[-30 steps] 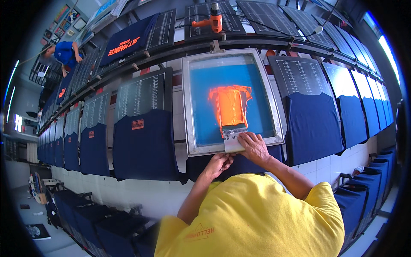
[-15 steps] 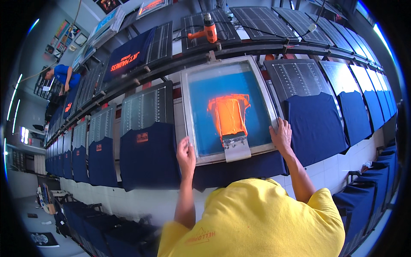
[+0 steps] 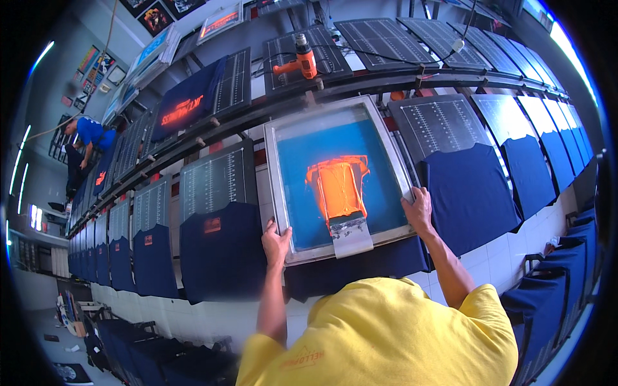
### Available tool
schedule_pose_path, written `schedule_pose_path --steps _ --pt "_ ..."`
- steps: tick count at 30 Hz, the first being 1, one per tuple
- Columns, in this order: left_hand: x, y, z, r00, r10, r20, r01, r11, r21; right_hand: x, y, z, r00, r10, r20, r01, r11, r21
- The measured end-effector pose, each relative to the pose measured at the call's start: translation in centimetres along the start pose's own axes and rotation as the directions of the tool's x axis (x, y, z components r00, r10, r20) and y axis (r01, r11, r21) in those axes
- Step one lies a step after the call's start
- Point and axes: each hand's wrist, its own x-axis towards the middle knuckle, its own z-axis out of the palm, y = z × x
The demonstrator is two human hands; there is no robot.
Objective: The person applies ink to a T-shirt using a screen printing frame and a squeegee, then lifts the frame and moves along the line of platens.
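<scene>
A screen-printing frame [image 3: 273, 174] with a blue mesh lies over a dark navy shirt [image 3: 360, 267] on the board before me. Orange ink [image 3: 338, 186] covers the middle of the mesh. A squeegee [image 3: 353, 239] rests on the ink's near end, its pale handle reaching over the frame's front bar. My left hand [image 3: 277, 244] is closed on the frame's left side, near the front corner. Across from it, my right hand [image 3: 418, 211] grips the right side with bent fingers. Some fingertips are hidden behind the frame's edges.
Boards with navy shirts [image 3: 473, 193] stand in rows on both sides. An orange heat gun [image 3: 300, 59] sits on a board behind the frame, its cable trailing right. More dark cloth [image 3: 553, 299] hangs behind me. A person in blue [image 3: 93, 138] works at the far left.
My left hand has shifted from upright fingers beside the frame to a closed hold on its side. My right hand keeps its place there. The whole view has tilted slightly.
</scene>
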Motion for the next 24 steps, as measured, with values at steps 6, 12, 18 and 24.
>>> schedule_pose_path --steps 6,12,18,24 --pt "-0.4 0.1 -0.1 0.999 0.039 -0.017 -0.039 0.999 0.003 -0.4 0.4 0.8 0.999 -0.032 -0.018 0.031 0.999 -0.018" --pt "-1.4 -0.5 0.6 0.981 0.133 -0.142 -0.098 0.969 0.227 -1.0 -1.8 -0.8 0.989 -0.15 0.004 0.148 0.968 -0.204" --pt "-5.9 5.5 0.5 0.934 0.355 0.029 -0.349 0.928 -0.135 -6.5 -8.3 -3.5 0.666 -0.657 0.353 0.67 0.735 0.103" --pt "-7.8 8.2 2.0 0.787 0.517 0.337 -0.423 0.849 -0.317 -6.4 -10.0 -2.4 0.415 -0.748 0.517 0.839 0.535 0.1"
